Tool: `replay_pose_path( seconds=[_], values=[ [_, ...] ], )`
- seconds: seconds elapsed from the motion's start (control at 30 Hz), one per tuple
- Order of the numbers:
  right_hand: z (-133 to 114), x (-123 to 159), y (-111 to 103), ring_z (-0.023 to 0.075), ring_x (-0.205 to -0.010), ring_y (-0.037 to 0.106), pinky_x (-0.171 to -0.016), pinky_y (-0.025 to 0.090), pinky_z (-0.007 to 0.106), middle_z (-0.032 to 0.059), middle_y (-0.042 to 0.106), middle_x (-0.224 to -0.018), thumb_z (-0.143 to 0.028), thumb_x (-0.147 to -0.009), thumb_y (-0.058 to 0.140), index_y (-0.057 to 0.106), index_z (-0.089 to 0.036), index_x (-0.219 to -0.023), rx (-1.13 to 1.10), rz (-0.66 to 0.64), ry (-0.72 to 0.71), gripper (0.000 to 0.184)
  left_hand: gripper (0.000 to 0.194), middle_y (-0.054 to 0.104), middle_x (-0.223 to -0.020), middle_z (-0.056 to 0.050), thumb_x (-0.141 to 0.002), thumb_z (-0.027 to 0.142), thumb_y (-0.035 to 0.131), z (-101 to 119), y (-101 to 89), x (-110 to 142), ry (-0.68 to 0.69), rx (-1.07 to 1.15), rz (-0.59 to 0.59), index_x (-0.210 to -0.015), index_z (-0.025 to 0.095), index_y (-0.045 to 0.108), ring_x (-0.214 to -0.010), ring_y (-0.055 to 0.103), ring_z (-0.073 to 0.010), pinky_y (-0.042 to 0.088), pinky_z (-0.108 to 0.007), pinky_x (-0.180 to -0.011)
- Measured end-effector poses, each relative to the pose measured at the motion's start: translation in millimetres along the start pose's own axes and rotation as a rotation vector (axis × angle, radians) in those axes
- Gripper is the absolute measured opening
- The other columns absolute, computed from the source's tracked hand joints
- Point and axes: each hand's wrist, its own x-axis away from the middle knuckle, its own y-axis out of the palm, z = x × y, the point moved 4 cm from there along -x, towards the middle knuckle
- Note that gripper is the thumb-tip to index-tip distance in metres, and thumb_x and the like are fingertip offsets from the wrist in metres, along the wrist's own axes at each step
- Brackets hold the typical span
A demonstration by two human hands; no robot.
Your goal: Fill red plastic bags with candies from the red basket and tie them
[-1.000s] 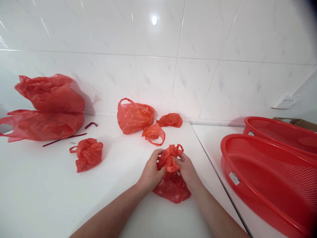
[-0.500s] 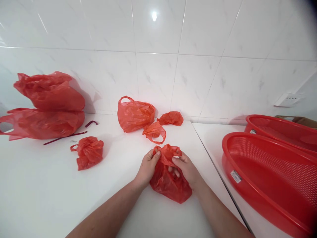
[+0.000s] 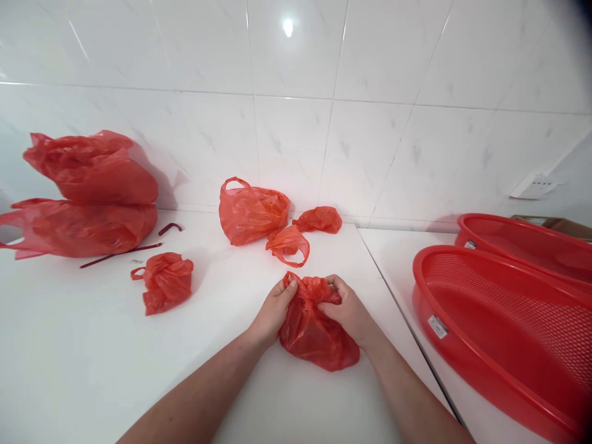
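A red plastic bag (image 3: 319, 339) rests on the white table in front of me, its top bunched and its lower part bulging. My left hand (image 3: 276, 305) pinches the gathered top at its left side, thumb uppermost. On the right, my right hand (image 3: 346, 308) grips the crumpled top edge between thumb and fingers. What the bag contains cannot be made out. Just beyond my hands lies a small red bag with a loop handle (image 3: 289, 243). Behind it are a larger red bag (image 3: 253, 213) and a small crumpled red bag (image 3: 319, 219).
Two large red bags, an upper one (image 3: 92, 169) and a lower one (image 3: 87, 228), are stacked at left. A small knotted red bag (image 3: 167, 282) and dark red strips (image 3: 120, 254) lie nearby. Red perforated baskets (image 3: 481, 345) stand right, past a table seam. A tiled wall (image 3: 296, 148) rises behind.
My right hand's fingers have come out from under the bag's top and now close around its edge, folding it down. The left hand keeps its pinch.
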Motion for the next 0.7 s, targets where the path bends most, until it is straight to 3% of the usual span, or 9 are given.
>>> replay_pose_path(
  seconds=[0.13,0.3,0.43,0.6,0.7],
  values=[
    [6.2,-2.8,-9.3,0.0161,-0.066,0.059,-0.060,0.046,0.028,-0.0022,0.065,-0.077,-0.022,-0.073,0.056,0.055,-0.025,-0.097,0.278,0.187,-0.040,0.024,0.029,0.057,-0.072,0.001,-0.083,0.045,0.055,4.1,2.1,2.7,0.066,-0.141,-0.004,-0.079,0.018,0.049,-0.062,0.052,-0.0106,0.043,-0.023,-0.061],
    [6.8,-7.4,-18.5,0.0169,-0.076,0.060,-0.069,0.046,0.028,-0.0015,0.067,-0.080,-0.021,-0.072,0.052,0.065,-0.022,-0.082,0.432,0.301,-0.149,0.017,0.027,0.050,-0.065,0.004,-0.084,0.042,0.051,6.8,6.9,3.9,0.139,-0.469,-0.054,-0.074,0.018,0.046,-0.058,0.045,-0.0091,0.038,-0.021,-0.056],
    [5.3,-13.4,-21.8,0.0161,-0.083,0.061,-0.079,0.045,0.029,-0.0003,0.068,-0.086,-0.014,-0.067,0.050,0.069,-0.021,-0.084,0.260,0.249,-0.199,0.026,0.014,0.058,-0.073,0.003,-0.082,0.032,0.049,6.3,6.3,1.1,0.144,-0.836,-0.068,-0.081,0.020,0.054,-0.067,0.053,-0.0126,0.041,-0.022,-0.060],
    [12.5,-20.2,-26.6,0.0126,-0.065,0.057,-0.069,0.046,0.028,-0.0006,0.065,-0.075,-0.019,-0.069,0.055,0.068,-0.020,-0.090,-0.177,0.027,0.001,0.024,0.018,0.063,-0.086,0.006,-0.078,0.030,0.047,5.6,-3.0,-3.4,0.168,-1.080,0.012,-0.091,0.025,0.058,-0.077,0.058,-0.0144,0.044,-0.021,-0.063],
    [15.7,-23.3,-38.2,0.0125,-0.063,0.056,-0.067,0.047,0.028,0.0010,0.064,-0.076,-0.026,-0.076,0.054,0.066,-0.019,-0.089,-0.309,0.082,0.021,0.020,0.018,0.062,-0.096,0.007,-0.078,0.031,0.045,8.1,-6.7,-6.8,0.315,-1.196,-0.009,-0.091,0.028,0.058,-0.081,0.058,-0.0140,0.043,-0.020,-0.060]
  ],
)
